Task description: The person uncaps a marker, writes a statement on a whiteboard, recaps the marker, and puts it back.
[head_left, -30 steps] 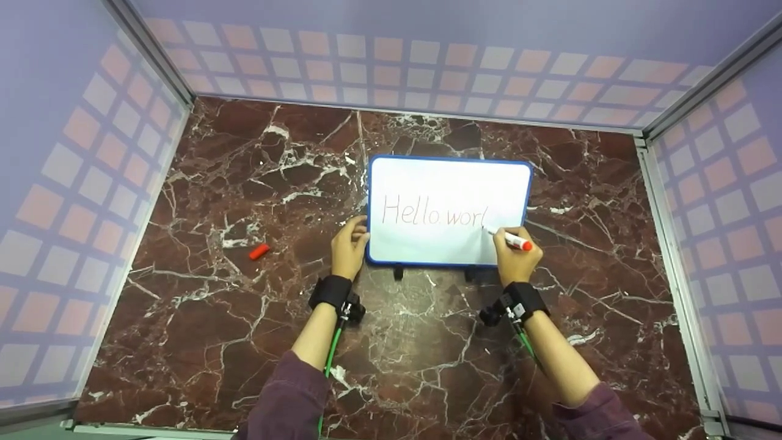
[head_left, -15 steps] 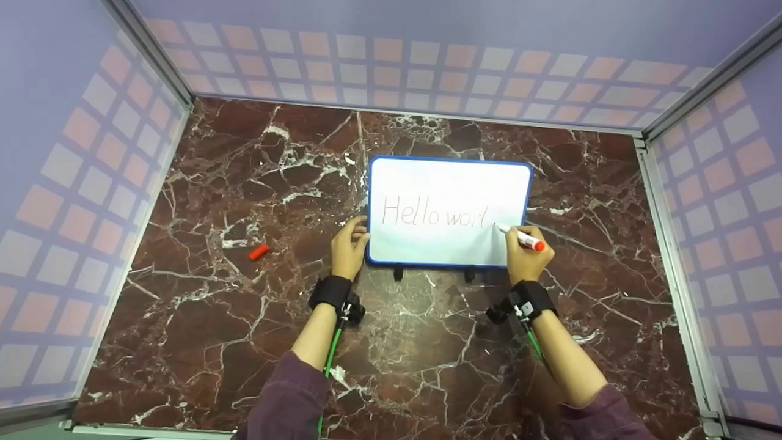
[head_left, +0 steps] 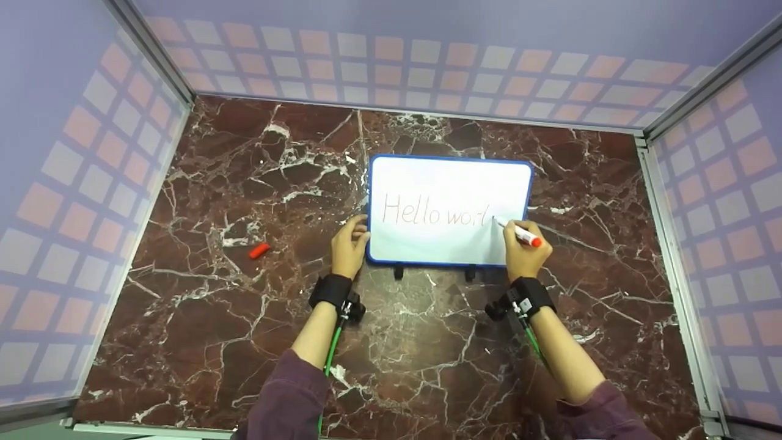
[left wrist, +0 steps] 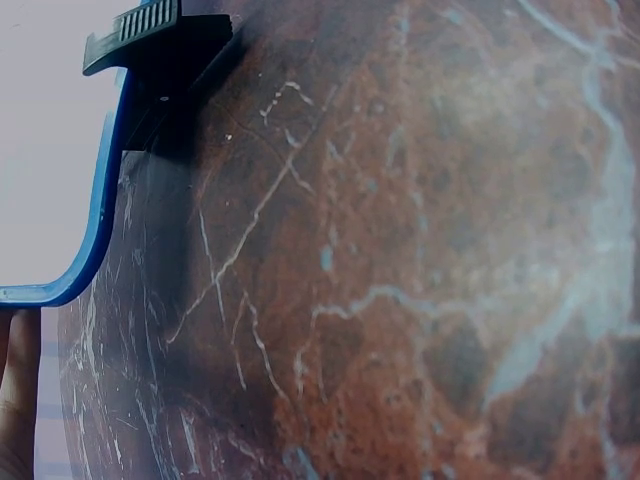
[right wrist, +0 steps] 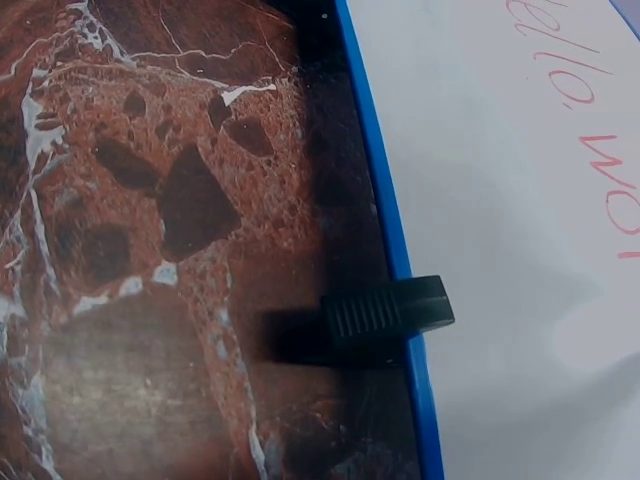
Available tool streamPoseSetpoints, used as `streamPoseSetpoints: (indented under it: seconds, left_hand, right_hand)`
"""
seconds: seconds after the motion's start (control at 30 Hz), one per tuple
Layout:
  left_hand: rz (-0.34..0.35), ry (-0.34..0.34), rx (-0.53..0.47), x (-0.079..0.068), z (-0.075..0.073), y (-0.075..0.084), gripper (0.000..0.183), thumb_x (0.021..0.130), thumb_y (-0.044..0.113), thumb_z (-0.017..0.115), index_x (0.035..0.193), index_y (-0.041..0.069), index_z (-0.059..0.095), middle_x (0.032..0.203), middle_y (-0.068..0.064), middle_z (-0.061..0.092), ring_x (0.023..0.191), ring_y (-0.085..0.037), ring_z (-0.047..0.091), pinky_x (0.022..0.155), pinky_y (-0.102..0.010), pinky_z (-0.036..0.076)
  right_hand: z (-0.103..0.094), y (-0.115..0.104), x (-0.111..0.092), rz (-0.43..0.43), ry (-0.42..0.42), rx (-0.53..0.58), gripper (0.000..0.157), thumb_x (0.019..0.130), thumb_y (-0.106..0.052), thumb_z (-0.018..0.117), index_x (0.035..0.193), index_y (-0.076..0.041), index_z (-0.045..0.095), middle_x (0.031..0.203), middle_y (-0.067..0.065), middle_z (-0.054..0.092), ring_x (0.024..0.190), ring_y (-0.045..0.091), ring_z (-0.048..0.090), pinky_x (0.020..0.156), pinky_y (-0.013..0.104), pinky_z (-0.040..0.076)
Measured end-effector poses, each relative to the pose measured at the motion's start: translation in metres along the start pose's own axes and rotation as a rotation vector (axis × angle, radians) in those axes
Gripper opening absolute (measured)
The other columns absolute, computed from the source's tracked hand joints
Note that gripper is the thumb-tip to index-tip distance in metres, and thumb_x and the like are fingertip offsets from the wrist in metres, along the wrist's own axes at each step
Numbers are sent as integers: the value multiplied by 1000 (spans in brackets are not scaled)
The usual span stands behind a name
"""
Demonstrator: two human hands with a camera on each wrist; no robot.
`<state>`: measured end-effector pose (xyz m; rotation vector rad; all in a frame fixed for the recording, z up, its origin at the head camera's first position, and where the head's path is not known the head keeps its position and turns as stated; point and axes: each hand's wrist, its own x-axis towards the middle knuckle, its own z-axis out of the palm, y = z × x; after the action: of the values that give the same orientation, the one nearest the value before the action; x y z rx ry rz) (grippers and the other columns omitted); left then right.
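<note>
A whiteboard [head_left: 449, 244] with a blue frame bears red handwriting [head_left: 437, 211] reading "Hello wor" and a further upright stroke. My left hand [head_left: 349, 249] holds the board's left edge, its fingers partly hidden by the frame. In the left wrist view, part of that hand [left wrist: 18, 395] touches the blue frame [left wrist: 95, 225] near a corner. A white marker [head_left: 524, 235] with a red end is pinched in my right hand [head_left: 528, 253]. Its tip meets the board, or nearly so, just right of the writing. Only board and table show in the right wrist view.
A red marker cap [head_left: 259, 250] lies on the dark red marbled table [head_left: 244, 342], left of the board. Black clips [head_left: 398, 272] jut from the board's near edge. Pale checkered walls [head_left: 391, 73] enclose the table's back and sides.
My right hand has shifted right with the marker, off the tall stroke, and then slightly up the board. A new small mark shows at the tip. My left hand stays at the edge.
</note>
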<state>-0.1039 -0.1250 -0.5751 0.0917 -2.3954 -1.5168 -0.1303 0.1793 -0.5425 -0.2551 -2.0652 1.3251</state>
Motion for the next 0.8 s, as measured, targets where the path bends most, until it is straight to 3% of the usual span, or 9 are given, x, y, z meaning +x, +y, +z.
streamPoseSetpoints:
  seconds: [0.37,0.8]
  left_hand:
    - [-7,0,-3,2,0,-1,33,81,2,61,114,-2,59,94,-23,67,85,-34,66,73,-42,57]
    - [-12,7,-12,1,0,1,33,81,0,60,114,-1,59,93,-22,67,84,-33,66,73,-41,57]
  right_hand:
    - [0,-6,-7,-25,-44,-21,11,74,-7,63,72,3,68,64,19,66,54,-9,46,52,6,37]
    - [-2,0,-10,-4,-28,-79,7,73,0,64,69,5,66,61,19,62,53,-9,42,52,5,33]
